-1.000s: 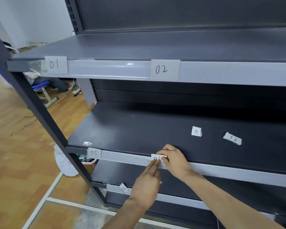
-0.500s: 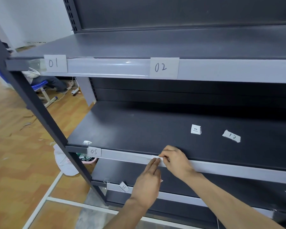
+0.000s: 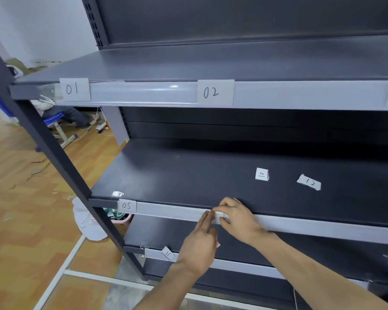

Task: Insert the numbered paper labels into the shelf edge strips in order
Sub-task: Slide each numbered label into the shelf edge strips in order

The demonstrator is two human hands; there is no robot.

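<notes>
And it's going in! 1 second ago the paper label (image 3: 219, 215) stood proud above the middle strip (image 3: 170, 211) with its ink half showing. 0.5 seconds ago it had sunk most of the way. Now it sits nearly flush in the channel, and only a dark stroke peeks out between the 2 hands, too little to read. Both hands have barely shifted along the strip.

The left hand (image 3: 199, 242) has its fingers straight and together, tips pressing flat on the strip's face at the label's left end and holding nothing. The right hand (image 3: 241, 220) curls its fingers over the strip's top edge with the thumb underneath, pinching the label's right end.

The label's long axis runs along the strip, left to right, dipping slightly to the right just as the strip does in this view. Its face points out toward the camera.

Label 05 (image 3: 127, 205) sits square at the left end of the same strip. Up top, labels 01 (image 3: 75, 89) and 02 (image 3: 215, 92) stand upright in the upper strip (image 3: 143, 92). Label 11 (image 3: 168, 253) hangs tilted in the lower strip, just left of the left wrist. Loose on the middle shelf (image 3: 188, 175) behind the right hand lie label 10 (image 3: 261, 174), turned sideways, and label 12 (image 3: 309, 182), skewed.
</notes>
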